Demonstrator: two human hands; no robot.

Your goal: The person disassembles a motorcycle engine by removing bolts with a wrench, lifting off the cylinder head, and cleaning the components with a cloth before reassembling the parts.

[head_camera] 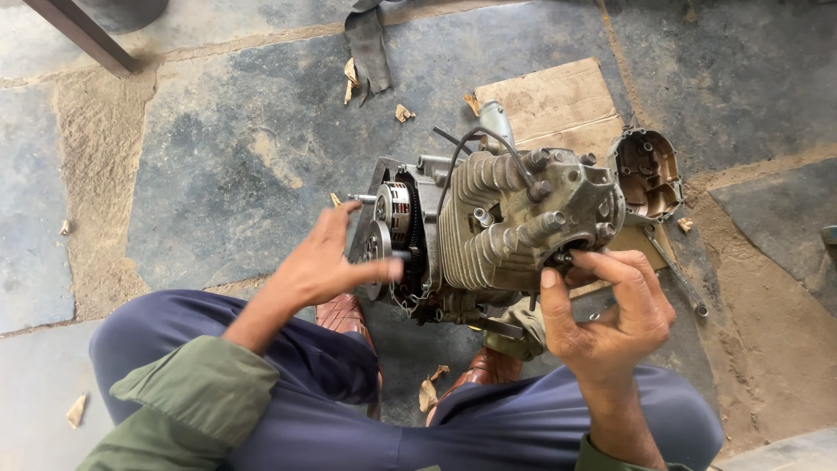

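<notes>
Two hands are best kept as shown: the engine point(497, 227), standing on the stone floor point(218, 174), steadied by the left hand point(327, 262) with fingers spread wide, while the right hand point(610, 314) fingers pinch narrowly at its round port point(567, 249).
</notes>
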